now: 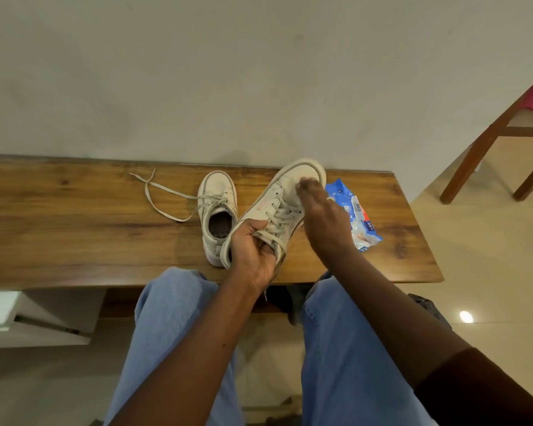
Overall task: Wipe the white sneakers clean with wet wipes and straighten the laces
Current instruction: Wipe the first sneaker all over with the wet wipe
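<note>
The left hand [253,250] grips the sneaker [270,207] at its heel. The right hand [323,216], fingers flat, presses its far toe.

The left hand [253,252] grips a white lace-up sneaker [266,207] at its heel; the right hand [325,221] reaches farther, fingers stretched flat.

The room light is soft and even, a bit dim and warm, and seems to come from overhead: a lamp shows as one hard white glare spot on the floor [474,302] tiles at the right. Shadows are faint, only a grey smudge on the wall [240,153] behind the raised sneaker [277,198] and gloom under the table [74,210]. The right hand [326,222] smears with motion at the fingertips, while the left hand [253,253] is sharp. The wide lens bows the table edge and tilts the chair [490,133].
</note>
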